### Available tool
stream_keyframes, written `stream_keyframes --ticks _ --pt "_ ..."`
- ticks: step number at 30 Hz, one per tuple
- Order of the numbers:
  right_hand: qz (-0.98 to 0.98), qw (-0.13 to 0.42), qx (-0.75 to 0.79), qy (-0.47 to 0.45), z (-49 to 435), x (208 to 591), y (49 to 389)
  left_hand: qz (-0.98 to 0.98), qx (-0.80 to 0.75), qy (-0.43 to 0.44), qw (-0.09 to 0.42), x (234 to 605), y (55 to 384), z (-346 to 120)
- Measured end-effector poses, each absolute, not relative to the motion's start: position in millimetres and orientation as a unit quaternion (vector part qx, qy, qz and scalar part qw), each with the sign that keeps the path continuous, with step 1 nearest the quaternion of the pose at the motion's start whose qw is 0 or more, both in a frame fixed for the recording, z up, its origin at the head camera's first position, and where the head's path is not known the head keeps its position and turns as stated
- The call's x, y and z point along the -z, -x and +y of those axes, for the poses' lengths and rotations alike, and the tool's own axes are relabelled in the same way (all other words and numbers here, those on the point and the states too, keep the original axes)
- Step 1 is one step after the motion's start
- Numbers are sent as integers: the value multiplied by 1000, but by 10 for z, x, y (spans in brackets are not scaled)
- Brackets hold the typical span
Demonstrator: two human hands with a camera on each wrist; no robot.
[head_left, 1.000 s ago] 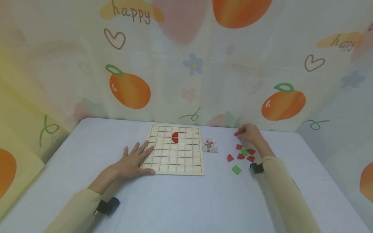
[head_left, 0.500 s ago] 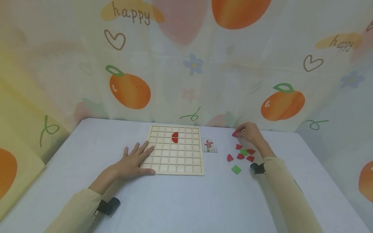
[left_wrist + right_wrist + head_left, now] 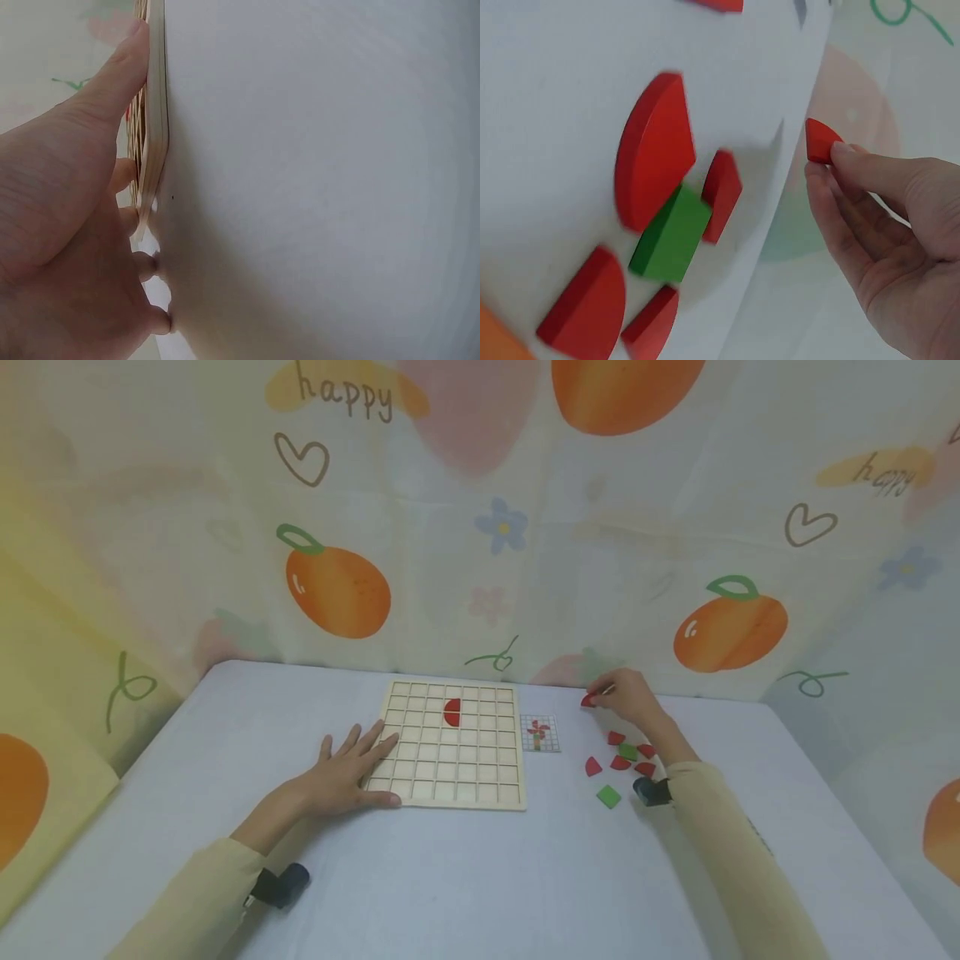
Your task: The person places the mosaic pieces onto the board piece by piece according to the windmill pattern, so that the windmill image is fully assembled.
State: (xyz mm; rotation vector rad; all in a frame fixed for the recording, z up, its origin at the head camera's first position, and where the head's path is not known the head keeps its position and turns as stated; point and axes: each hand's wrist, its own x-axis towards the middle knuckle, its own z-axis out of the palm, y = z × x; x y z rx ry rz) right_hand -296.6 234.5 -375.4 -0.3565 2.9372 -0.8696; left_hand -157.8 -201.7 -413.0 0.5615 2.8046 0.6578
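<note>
My left hand (image 3: 341, 777) lies with spread, straight fingers across the left edge of a wooden grid board (image 3: 486, 756); in the left wrist view its thumb (image 3: 120, 75) rests along the board's side. Two red quarter-circle pieces (image 3: 452, 712) sit one above the other in cells of the board's upper part. At the back right, my right hand (image 3: 628, 695) pinches another red quarter-circle piece (image 3: 821, 141) between thumb and fingertips, raised over the table. Below that hand lie several loose red quarter-circle pieces (image 3: 593, 767) and a green square piece (image 3: 627, 752) among them.
A small pattern card (image 3: 540, 734) with a red and green pinwheel figure lies against the board's right side. Nearer the front is a second green square (image 3: 609, 797). Behind the white table (image 3: 480, 885) hangs a cloth printed with oranges (image 3: 339, 592).
The right hand has moved left, toward the card, carrying the pinched red quarter-circle piece. The left hand stays on the board's edge.
</note>
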Motion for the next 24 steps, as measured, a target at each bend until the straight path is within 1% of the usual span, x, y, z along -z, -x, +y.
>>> stream_keyframes --ticks 9,17,24 --pt "947 27 290 135 2089 3724 2937 950 -226 -192 101 4082 1563 -1994" --pt "945 -8 272 181 1867 3710 2890 948 -233 -191 100 4070 1547 -1988" --pt "942 0 269 200 1653 3712 2883 948 -234 -191 98 4068 1542 -1998"
